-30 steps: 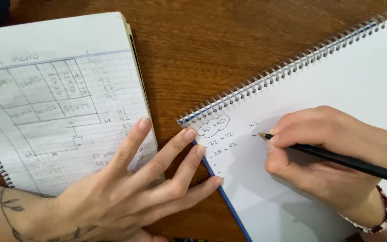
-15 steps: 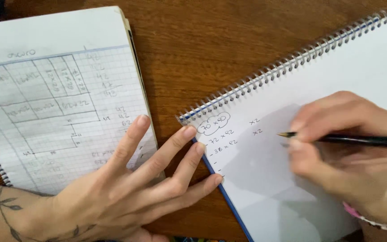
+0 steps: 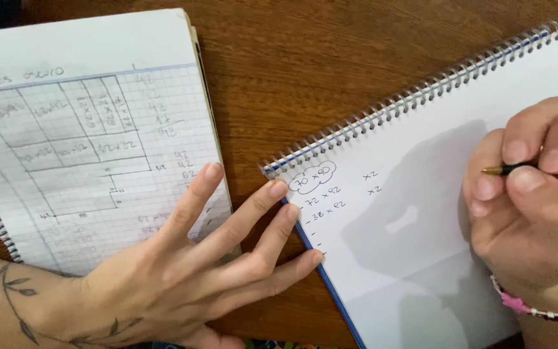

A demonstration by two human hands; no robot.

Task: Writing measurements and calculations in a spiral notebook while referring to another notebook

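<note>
While the left hand (image 3: 182, 278), fingers spread flat, pins the spiral notepad (image 3: 421, 213) at the table's right edge beside the grid notebook (image 3: 92, 142), the right hand (image 3: 524, 213) pinches a pen (image 3: 505, 169); best kept steady, pad unmoving.

Brown wood-grain table (image 3: 330, 71). At nine o'clock, a white grid pad (image 3: 85, 148) pencilled grey; at three, a plain white notebook (image 3: 421, 194), silver spiral, blue edge. Black pen (image 3: 544, 168), gold tip. Pink-and-dark bracelet (image 3: 537, 307), probably beads. Leafy vine tattoo (image 3: 8, 291).
</note>
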